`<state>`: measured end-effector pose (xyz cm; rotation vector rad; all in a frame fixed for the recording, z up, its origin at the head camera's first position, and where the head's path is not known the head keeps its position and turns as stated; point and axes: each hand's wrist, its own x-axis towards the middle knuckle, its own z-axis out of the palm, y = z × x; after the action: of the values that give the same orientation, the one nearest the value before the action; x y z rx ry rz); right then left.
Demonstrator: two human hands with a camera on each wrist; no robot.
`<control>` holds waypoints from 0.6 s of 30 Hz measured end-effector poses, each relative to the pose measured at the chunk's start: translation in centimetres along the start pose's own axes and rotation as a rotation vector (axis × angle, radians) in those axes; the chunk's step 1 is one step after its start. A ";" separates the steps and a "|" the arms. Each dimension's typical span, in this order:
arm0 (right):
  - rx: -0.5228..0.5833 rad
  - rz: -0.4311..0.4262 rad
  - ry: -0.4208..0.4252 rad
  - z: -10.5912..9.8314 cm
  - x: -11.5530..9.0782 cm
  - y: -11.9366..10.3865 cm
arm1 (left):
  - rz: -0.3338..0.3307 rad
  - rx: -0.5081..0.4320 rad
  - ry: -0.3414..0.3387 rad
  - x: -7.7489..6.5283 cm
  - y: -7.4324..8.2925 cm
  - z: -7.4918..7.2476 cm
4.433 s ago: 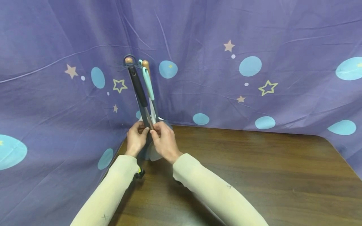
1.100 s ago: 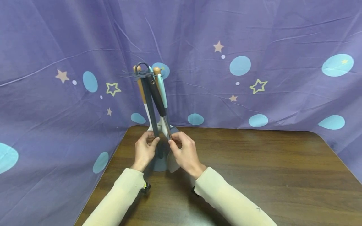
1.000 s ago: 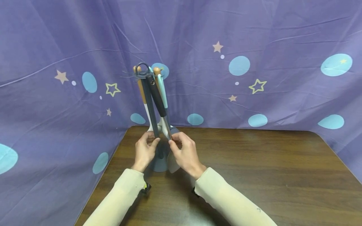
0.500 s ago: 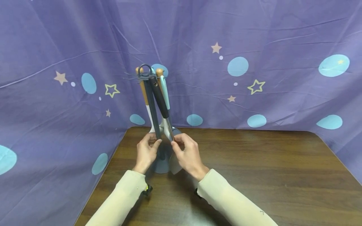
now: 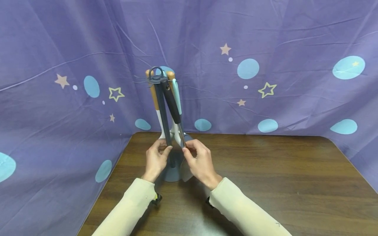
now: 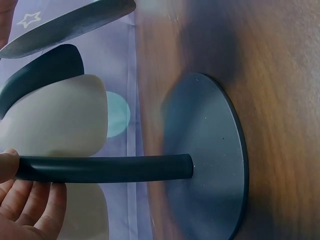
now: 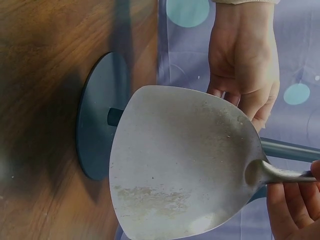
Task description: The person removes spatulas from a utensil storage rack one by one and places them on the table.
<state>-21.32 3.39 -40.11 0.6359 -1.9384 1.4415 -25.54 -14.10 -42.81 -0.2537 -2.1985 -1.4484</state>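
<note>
Several utensils (image 5: 171,102) — hanging; rack (image 5: 164,114) held

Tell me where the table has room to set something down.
Bare: the table between the right sleeve and curtain; another patch between right sleeve and left sleeve, in front of the stand. Crowded: around it, with utensils, left hand and right hand.

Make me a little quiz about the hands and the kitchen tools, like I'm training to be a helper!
1. Pick one: what does the left hand hold?
A. the curtain
B. the stand's pole
C. a mint-green handle

2. True or false: the metal spatula in the right hand has a black handle.

3. Fill in the shape: the bottom of the pole joins a flat, ____ base.

Key: 1 B; 2 true; 3 round.
</note>
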 end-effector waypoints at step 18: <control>-0.018 -0.021 0.020 -1.1 -0.5 0.3 | 0.011 -0.011 -0.006 -0.5 0.5 1.1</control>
<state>-20.96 4.54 -40.42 0.6300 -1.9219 1.4102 -25.20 -12.87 -43.04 -0.2739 -2.1911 -1.4556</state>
